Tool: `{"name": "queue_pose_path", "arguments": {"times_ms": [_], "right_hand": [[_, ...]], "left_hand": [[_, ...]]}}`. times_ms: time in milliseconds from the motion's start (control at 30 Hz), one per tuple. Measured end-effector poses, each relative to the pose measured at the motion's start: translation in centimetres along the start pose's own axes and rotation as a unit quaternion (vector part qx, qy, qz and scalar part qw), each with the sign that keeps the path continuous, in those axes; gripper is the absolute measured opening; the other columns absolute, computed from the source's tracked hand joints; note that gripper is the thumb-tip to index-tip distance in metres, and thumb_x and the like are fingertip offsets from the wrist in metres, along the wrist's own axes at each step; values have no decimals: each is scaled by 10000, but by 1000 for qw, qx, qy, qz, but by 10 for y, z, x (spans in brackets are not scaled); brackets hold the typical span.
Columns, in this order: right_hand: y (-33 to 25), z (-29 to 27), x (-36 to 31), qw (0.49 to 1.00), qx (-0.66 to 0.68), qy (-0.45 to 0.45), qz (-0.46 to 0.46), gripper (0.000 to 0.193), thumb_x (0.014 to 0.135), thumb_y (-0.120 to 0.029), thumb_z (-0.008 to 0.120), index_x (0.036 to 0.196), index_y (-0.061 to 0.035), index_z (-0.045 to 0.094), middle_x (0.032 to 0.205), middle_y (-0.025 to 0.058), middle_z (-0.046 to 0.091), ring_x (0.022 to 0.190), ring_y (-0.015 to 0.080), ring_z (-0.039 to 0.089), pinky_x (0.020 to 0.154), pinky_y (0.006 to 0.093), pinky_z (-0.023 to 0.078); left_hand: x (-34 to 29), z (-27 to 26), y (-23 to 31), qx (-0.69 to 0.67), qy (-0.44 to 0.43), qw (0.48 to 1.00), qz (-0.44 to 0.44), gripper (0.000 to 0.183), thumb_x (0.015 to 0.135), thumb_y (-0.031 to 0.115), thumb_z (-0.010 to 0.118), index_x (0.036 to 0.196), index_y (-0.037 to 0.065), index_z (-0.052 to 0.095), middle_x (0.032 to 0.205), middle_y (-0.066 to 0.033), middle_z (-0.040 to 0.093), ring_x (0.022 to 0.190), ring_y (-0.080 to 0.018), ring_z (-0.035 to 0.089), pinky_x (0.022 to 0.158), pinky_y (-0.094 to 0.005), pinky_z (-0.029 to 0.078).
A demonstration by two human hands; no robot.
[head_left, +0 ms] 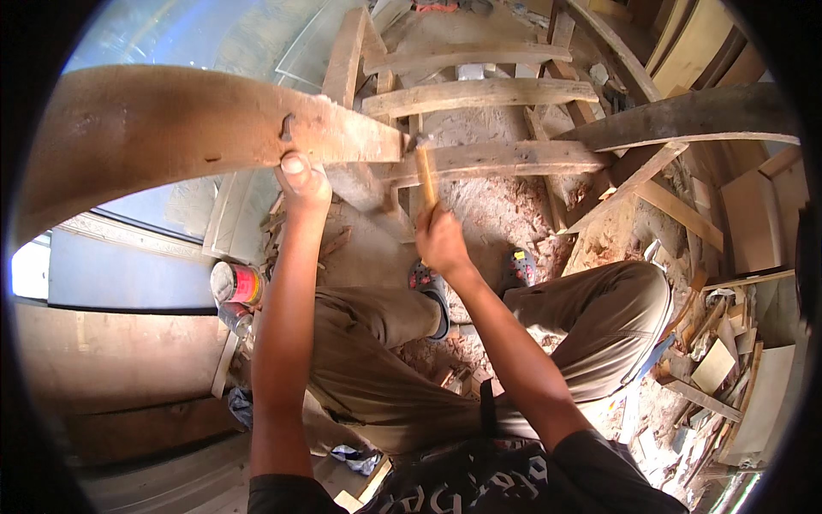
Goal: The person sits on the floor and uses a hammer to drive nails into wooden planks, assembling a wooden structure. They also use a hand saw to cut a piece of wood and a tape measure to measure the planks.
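Grips hammer (426, 176) with right hand (441, 240), clamps curved plank (197, 116) at lower edge with left hand (306, 184); apparently midway through hammering, with dark stub (287, 128) left standing proud.

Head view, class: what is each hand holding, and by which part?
Right hand: a hammer, by its wooden handle. Left hand: a wooden plank, at its lower edge.

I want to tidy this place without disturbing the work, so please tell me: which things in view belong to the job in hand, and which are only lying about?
In the job:
plank, held by the left hand
hammer, in the right hand
frame, by the plank's end

Lying about:
can
scraps, heaped at right
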State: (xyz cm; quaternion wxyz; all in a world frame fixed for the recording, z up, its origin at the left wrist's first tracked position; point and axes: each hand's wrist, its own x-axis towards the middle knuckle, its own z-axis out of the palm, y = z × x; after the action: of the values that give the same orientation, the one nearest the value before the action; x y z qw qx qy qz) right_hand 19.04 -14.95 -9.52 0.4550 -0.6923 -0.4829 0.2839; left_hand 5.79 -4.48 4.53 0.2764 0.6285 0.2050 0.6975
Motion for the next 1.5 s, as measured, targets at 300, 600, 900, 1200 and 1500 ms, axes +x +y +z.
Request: {"name": "queue_pose_path", "arguments": {"times_ms": [300, 600, 900, 1200, 1500], "right_hand": [[-29, -18, 13, 983, 127, 134, -13, 282, 1021, -215, 441, 921, 31, 537, 634, 220, 546, 568, 346, 563, 518, 425, 445], [-40, -29, 18, 978, 134, 158, -12, 359, 1013, -240, 454, 792, 31, 534, 609, 203, 574, 547, 269, 599, 498, 401, 454], [-32, -16, 2, 986, 132, 60, 78, 346, 964, -262, 528, 898, 76, 564, 809, 339, 620, 789, 486, 643, 653, 462, 511], [17, -61, 29, 991, -109, -59, -46, 567, 1020, -489, 371, 973, 39, 572, 612, 220, 610, 504, 312, 622, 406, 421, 499], [32, -132, 94, 702, -419, -292, -496, 556, 954, -587, 446, 982, -49, 584, 692, 154, 634, 557, 324, 639, 478, 429, 518]], "left_hand": [[2, -10, -2, 13, -22, 1000, -3, 1054, 708, 878, 484, 1241, -32, 489, 1146, -170, 597, 1046, -288, 602, 933, -450, 494], [0, -13, -3, 22, -5, 1000, -4, 1068, 715, 888, 451, 1229, -47, 501, 1164, -171, 591, 1063, -298, 594, 939, -454, 487], [-1, -18, 0, 13, -11, 1000, -14, 1060, 709, 869, 502, 1245, -44, 487, 1168, -180, 583, 1065, -297, 592, 929, -441, 486], [0, -16, 2, 19, -27, 999, 1, 1020, 727, 865, 487, 1199, -40, 518, 1124, -161, 601, 1043, -264, 589, 913, -407, 471], [-1, -19, -5, 117, -16, 993, 30, 996, 770, 868, 400, 1119, -50, 570, 1055, -157, 629, 970, -248, 600, 860, -359, 468]]}}
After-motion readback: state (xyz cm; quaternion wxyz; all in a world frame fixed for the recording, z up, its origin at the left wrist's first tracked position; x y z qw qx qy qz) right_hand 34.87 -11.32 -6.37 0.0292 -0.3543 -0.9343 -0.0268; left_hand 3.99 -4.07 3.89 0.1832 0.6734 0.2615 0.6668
